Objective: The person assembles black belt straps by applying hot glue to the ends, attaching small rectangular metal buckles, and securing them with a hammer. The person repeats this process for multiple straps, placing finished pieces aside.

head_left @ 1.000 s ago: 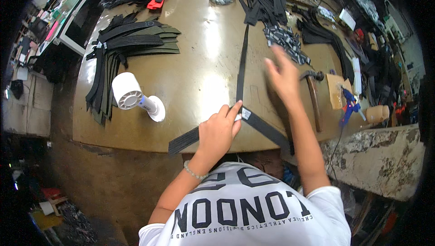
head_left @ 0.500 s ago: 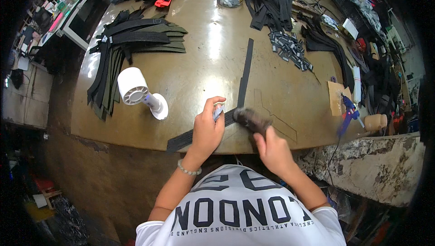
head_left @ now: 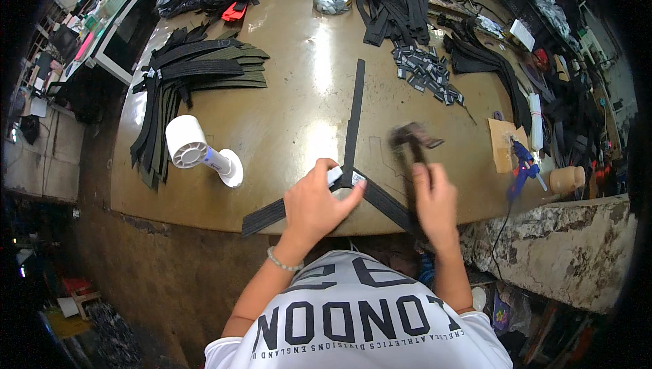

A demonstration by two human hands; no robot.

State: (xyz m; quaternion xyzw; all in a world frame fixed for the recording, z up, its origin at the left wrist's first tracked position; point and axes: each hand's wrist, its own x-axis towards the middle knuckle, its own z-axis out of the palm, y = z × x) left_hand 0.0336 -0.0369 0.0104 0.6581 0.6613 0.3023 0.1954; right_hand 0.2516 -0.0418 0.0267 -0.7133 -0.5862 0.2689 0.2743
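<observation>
Worktop [head_left: 272, 118] gleams; right hand [head_left: 437, 199] clamped round hammer [head_left: 414, 138]; left hand [head_left: 314, 200], thumb and fingers apart, over black straps [head_left: 355, 107]; best keep thumb clear.

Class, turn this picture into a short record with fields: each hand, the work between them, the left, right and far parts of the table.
Left hand: thumb and fingers spread, over the meeting strips, thumb at a white label
Right hand: grips a hammer by its handle; head blurred
Work: three black strips meeting in a Y shape
Left: white fan; black and olive strip stack
Right: blue glue gun; tan roll
Far: black strip pile; small dark-and-white pieces, heaped
</observation>
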